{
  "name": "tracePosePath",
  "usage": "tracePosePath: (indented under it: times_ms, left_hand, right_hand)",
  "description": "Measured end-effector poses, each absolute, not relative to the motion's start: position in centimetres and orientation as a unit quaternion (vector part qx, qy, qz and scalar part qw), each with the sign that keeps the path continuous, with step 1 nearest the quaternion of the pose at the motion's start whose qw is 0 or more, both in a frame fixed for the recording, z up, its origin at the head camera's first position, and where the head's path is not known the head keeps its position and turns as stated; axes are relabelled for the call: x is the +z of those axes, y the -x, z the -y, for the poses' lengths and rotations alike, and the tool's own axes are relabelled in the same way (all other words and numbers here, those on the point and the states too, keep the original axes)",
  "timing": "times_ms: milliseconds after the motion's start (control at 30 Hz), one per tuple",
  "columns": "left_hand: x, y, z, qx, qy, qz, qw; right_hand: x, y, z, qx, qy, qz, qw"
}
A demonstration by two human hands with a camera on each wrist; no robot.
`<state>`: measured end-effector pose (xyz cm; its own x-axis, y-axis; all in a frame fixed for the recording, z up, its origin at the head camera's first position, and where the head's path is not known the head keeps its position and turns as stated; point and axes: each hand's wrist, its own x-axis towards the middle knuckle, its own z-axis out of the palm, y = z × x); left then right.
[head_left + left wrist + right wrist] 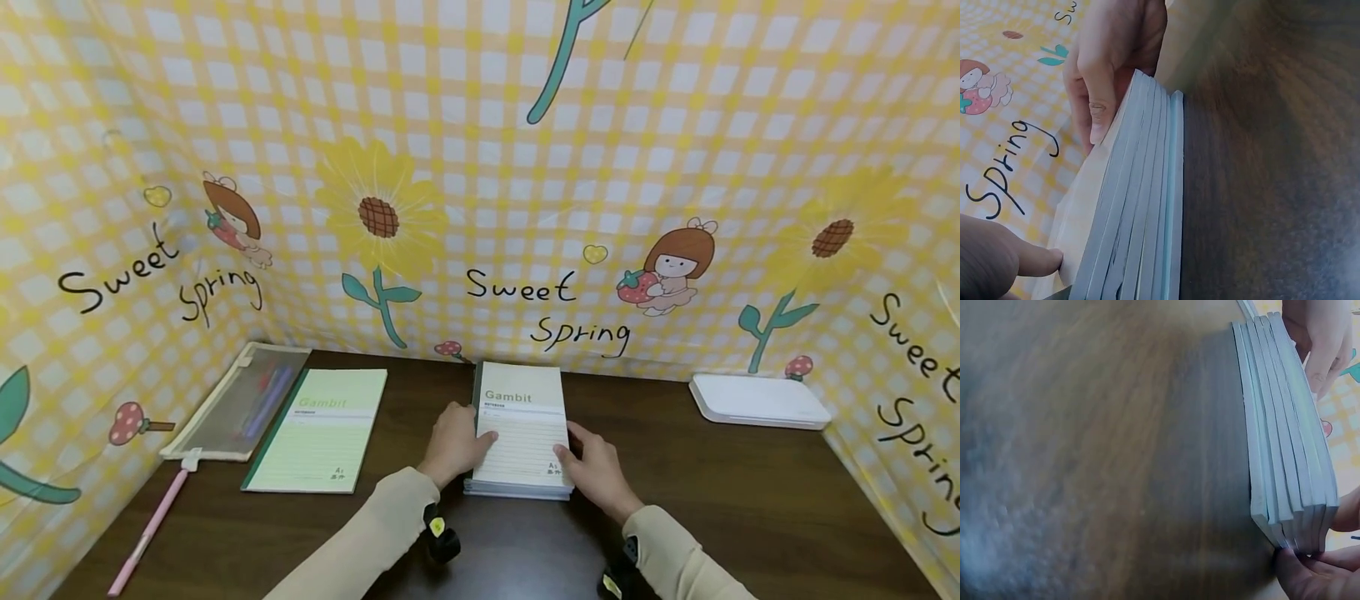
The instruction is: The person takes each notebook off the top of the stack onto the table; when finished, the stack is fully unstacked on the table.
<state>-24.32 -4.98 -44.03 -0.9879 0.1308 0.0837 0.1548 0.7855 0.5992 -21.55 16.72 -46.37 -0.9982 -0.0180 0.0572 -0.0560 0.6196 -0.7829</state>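
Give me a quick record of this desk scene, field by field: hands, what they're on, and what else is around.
left hand: grips the left edge of the notebook stack
right hand: grips the stack's right edge
stack: several notebooks, flat on the desk
left of stack: single green notebook, mesh pencil case, pink pen
right of stack: white box

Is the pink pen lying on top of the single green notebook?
No, the pink pen lies on the bare table, left of the green notebook and apart from it.
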Motion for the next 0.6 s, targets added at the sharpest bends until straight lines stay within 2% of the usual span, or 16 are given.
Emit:
tracePosePath:
  times_ms: [233, 400, 600]
  left_hand:
    - [-43.3, 24.0, 4.5, -0.379, 0.092, 0.918, 0.072]
    - [-42.3, 23.9, 3.9, -0.519, 0.060, 0.852, 0.030]
    - [-42.4, 24.0, 3.4, -0.568, 0.026, 0.823, 0.007]
  right_hand:
    - [-46.2, 21.4, -16.9, 0.426, -0.028, 0.904, 0.025]
    - [-46.2, 21.5, -17.1, 0.434, -0.030, 0.900, 0.027]
    - [-46.3, 21.6, -17.3, 0.436, -0.031, 0.899, 0.022]
